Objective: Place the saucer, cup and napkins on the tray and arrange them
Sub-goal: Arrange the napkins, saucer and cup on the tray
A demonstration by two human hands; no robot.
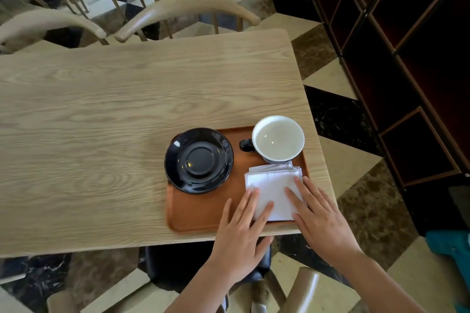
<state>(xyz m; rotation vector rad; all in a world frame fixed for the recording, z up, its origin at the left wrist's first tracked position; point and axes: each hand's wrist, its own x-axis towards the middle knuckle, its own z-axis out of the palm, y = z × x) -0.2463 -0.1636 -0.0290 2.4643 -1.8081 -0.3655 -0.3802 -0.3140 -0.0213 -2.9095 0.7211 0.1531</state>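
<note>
A brown wooden tray (198,213) lies at the near right corner of the table. On its left part sits a black saucer (199,160), its rim overhanging the tray's left edge. A cup (277,138), white inside and dark outside, stands at the tray's far right with its handle pointing left. A stack of white napkins (273,185) lies in front of the cup. My left hand (241,234) rests flat with its fingertips on the stack's near left corner. My right hand (320,221) lies flat, fingers spread, on the stack's right side.
The light wooden table (101,134) stretches left and away from the tray. Two curved wooden chair backs (183,11) stand at its far edge. A dark wooden shelf unit (407,71) lines the right side, across a marble floor. A dark-seated chair (178,264) is below the near edge.
</note>
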